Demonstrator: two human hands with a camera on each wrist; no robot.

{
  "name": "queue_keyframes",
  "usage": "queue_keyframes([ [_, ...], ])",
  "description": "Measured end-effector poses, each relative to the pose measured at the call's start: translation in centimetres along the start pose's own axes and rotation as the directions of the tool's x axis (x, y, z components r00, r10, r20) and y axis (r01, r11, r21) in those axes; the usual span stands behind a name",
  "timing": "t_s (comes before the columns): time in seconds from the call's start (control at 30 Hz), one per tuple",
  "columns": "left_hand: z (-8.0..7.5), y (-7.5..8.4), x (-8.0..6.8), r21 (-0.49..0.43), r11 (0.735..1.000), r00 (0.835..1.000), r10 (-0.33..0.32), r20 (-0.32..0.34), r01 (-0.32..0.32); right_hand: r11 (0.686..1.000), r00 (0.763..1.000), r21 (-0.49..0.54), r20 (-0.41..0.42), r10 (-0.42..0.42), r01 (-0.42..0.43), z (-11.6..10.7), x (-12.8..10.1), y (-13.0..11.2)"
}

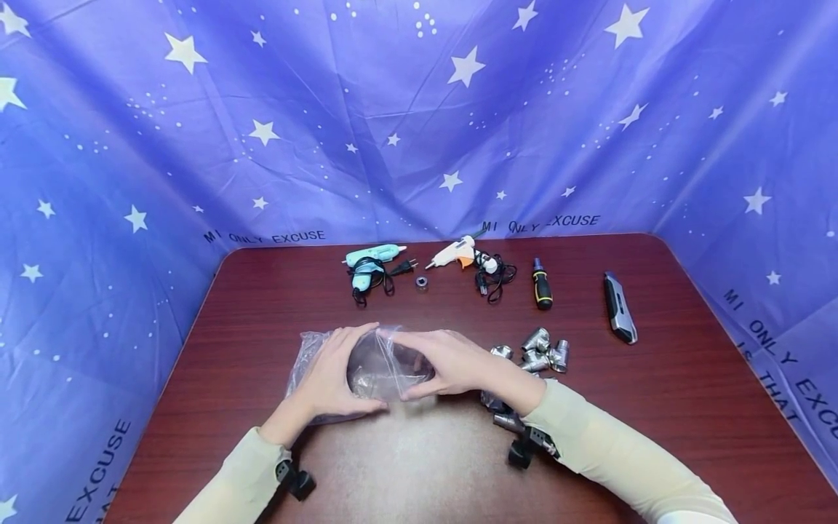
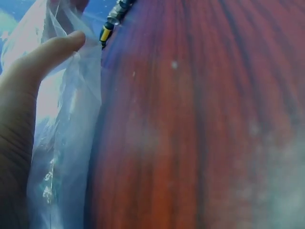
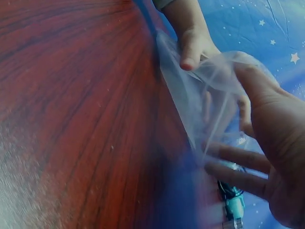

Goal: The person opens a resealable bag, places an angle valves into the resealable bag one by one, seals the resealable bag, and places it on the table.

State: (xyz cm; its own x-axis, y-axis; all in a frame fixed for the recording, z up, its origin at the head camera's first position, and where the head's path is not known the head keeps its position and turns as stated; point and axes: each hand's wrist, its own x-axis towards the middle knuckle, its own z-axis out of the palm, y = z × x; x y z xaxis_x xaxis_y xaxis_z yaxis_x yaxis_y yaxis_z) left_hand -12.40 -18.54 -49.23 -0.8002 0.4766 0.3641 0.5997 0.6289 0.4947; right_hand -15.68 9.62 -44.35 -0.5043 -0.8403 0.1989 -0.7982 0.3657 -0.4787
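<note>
Bright head view; pale glare whitens the worktop [image 1: 399, 466] toward its near edge; wrist views are dimmer, blurred.

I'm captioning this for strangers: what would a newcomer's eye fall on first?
Probably the blue-purple star-print curtain, behind and beside the table. Next, the left hand and right hand, both touching a clear plastic bag near the table's middle. Shiny metal fittings may follow, beside the right forearm.

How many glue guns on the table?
2: teal glue gun at the back, beyond the bag; white glue gun to its right. Both in plain sight.
</note>
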Motion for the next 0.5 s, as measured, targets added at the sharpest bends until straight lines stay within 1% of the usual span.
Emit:
queue_keyframes([
  [0.07,0.1,-0.1,-0.1,0.000,1.000,1.000,-0.005,0.004,0.005,1.000,1.000,0.020,0.017,-0.002,0.002,-0.5,-0.2,0.2],
  [0.13,0.2,-0.2,-0.3,-0.003,1.000,1.000,-0.014,0.012,0.014,1.000,1.000,0.030,0.011,-0.005,0.004,-1.2,-0.4,0.5],
  [0.3,0.2,-0.4,-0.3,-0.010,0.999,0.999,-0.030,0.026,0.030,1.000,0.999,0.011,-0.049,0.013,-0.013,-3.4,-1.5,1.6],
  [0.4,0.2,-0.3,-0.3,-0.013,1.000,0.999,-0.026,0.028,0.027,0.999,0.997,0.015,-0.076,0.033,-0.032,-4.7,-2.5,2.7],
  [0.5,0.1,-0.2,-0.2,-0.013,1.000,0.999,-0.020,0.027,0.020,0.998,0.994,-0.004,-0.092,0.055,-0.055,-5.8,-3.7,3.7],
])
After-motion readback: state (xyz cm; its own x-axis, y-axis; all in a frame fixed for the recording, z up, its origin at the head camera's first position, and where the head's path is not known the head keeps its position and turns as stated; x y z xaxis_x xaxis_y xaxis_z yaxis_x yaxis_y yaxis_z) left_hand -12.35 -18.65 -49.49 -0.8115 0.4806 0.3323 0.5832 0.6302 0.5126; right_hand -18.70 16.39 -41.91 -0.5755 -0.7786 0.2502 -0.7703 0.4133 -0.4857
